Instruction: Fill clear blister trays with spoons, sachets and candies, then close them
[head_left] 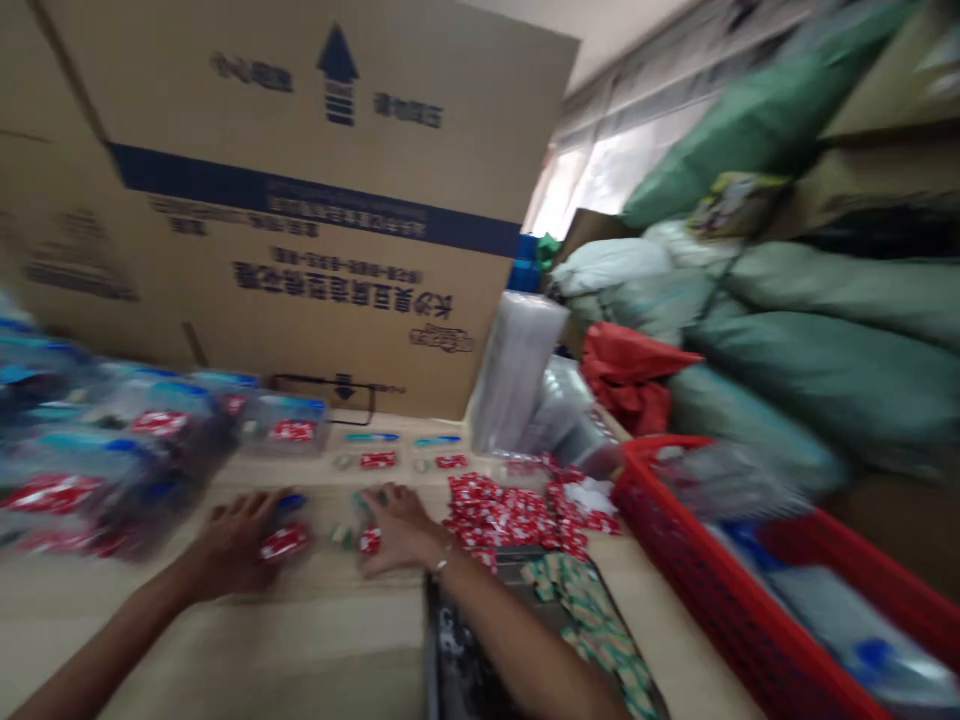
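My left hand (238, 542) curls round a small clear pack (285, 541), which shows a red-and-white packet and a blue part at its top. To its right, my right hand (399, 525) bends its fingers and thumb round another red-and-white packet (370, 540). A small green-and-tan piece (343, 535) lies just left of those fingers, and something teal shows by the fingertips. Motion blur hides whether clear plastic surrounds these. Behind the hands, two slim blue-teal sticks (371, 437) lie above more red packets (378, 460) and small pale pieces.
Filled clear packs (161, 425) are piled at left. Loose red packets (510, 515) form a heap beside a dark tray (480, 640) holding green-and-tan pieces (592, 610). A red basket (675, 560) borders the right side. Behind stands a large cardboard box (315, 200), with clear plastic sleeves (517, 370) alongside.
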